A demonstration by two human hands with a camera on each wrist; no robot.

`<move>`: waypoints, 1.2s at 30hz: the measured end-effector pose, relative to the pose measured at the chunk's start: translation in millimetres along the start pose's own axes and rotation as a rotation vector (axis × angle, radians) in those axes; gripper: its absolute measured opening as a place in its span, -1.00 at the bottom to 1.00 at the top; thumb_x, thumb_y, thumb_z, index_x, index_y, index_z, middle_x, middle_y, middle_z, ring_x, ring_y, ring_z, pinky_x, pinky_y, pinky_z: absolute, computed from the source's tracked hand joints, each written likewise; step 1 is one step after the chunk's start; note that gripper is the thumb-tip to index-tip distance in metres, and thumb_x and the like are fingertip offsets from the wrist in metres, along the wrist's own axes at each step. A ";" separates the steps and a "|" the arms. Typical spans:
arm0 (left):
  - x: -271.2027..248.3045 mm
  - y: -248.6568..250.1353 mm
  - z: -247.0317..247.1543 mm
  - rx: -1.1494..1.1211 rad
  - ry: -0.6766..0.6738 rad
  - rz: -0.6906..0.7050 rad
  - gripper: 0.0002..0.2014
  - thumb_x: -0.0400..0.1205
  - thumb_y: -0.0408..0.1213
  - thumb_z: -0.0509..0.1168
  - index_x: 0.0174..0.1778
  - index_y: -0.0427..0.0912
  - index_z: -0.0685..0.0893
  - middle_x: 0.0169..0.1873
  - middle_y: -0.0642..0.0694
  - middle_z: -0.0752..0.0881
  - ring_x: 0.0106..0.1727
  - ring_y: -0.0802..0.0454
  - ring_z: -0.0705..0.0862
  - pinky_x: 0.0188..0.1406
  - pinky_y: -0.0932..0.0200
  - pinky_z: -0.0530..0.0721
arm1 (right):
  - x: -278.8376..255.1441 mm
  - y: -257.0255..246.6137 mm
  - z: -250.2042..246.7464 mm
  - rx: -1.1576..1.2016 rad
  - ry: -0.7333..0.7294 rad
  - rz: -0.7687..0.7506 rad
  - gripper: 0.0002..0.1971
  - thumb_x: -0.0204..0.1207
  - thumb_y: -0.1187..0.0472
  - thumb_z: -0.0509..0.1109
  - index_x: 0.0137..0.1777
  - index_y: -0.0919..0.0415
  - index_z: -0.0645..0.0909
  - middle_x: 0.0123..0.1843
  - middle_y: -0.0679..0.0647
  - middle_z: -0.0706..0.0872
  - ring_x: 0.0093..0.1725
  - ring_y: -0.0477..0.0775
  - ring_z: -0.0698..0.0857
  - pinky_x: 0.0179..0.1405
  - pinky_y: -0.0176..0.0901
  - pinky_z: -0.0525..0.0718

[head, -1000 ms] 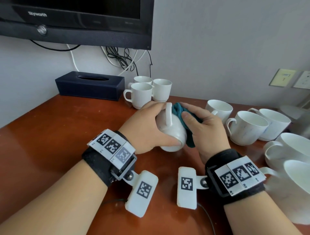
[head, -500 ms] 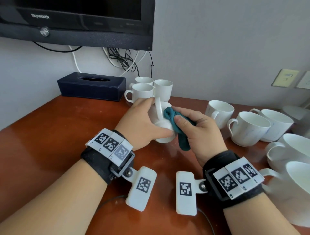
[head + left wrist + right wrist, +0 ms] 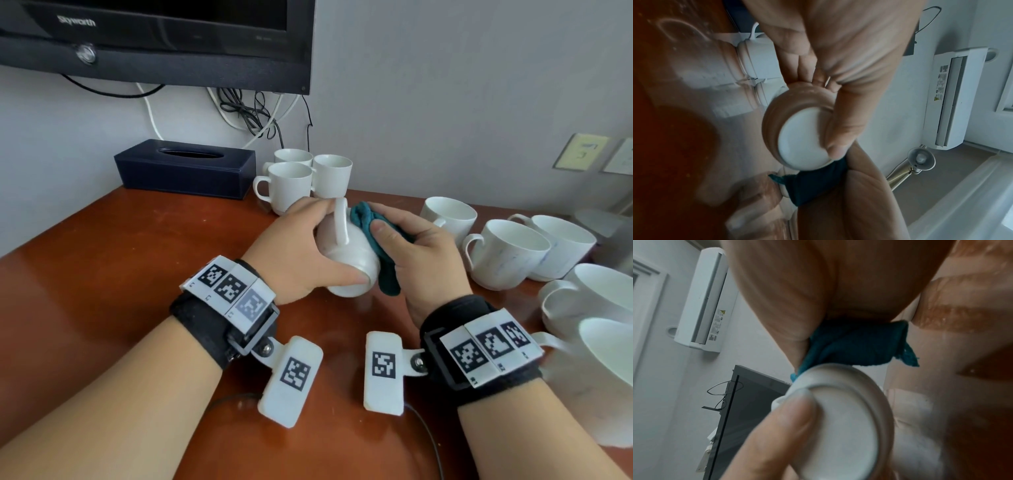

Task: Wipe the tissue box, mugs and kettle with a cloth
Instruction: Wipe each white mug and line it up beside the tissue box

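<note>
Head view: in the middle of the frame, the left hand (image 3: 294, 253) holds a white mug (image 3: 346, 263) tipped on its side, bottom toward the camera, thumb on its base. The right hand (image 3: 424, 260) grips a teal cloth (image 3: 373, 240) against the mug's side. The tissue box (image 3: 185, 169) sits upper left by three mugs (image 3: 298, 181).
</note>
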State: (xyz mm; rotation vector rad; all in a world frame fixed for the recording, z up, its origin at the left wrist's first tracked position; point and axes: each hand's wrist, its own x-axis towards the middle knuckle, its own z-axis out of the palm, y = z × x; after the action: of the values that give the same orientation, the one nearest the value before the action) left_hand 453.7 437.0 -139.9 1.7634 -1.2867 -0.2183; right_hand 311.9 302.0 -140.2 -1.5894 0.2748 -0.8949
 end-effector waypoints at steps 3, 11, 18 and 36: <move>-0.7 2.4 -4.3 0.061 0.113 -0.040 -0.13 0.16 0.32 0.63 0.41 0.17 0.60 0.27 0.15 0.61 0.32 0.09 0.67 0.35 -0.09 0.71 | 0.7 4.7 -0.1 -0.006 -0.060 0.004 -0.76 0.69 0.31 0.45 0.31 0.18 0.81 0.22 0.10 0.87 0.27 0.14 0.82 0.34 0.10 0.75; -0.3 0.2 -8.9 0.093 0.222 -0.115 -0.21 0.23 0.21 0.67 0.40 0.20 0.61 0.28 0.14 0.57 0.30 0.10 0.62 0.35 -0.07 0.68 | -0.3 10.2 2.5 -0.016 -0.141 -0.006 -0.75 0.65 0.31 0.49 0.28 0.14 0.83 0.25 0.13 0.85 0.28 0.14 0.80 0.32 0.03 0.72; -2.0 3.7 1.9 0.037 -0.034 0.012 0.07 0.13 0.29 0.66 0.60 0.11 0.47 0.41 0.19 0.54 0.49 0.10 0.58 0.51 -0.11 0.62 | 2.2 5.5 -0.8 -0.031 0.056 -0.024 -0.78 0.71 0.28 0.44 0.20 0.00 0.84 0.16 -0.02 0.89 0.22 0.05 0.84 0.37 0.22 0.75; 2.3 -2.6 -12.3 -0.076 0.266 -0.066 -0.14 0.16 0.25 0.65 0.42 0.22 0.59 0.32 0.17 0.66 0.34 0.10 0.68 0.34 -0.12 0.73 | -1.8 5.8 3.8 -0.005 -0.110 -0.003 -0.75 0.70 0.32 0.45 0.32 0.15 0.80 0.20 0.09 0.87 0.22 0.10 0.82 0.22 -0.04 0.73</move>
State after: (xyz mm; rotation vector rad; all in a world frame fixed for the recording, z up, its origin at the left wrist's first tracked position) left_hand 463.9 442.2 -134.1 1.7066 -1.0181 -0.0660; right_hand 315.0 304.5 -146.2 -1.6376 0.1966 -0.8069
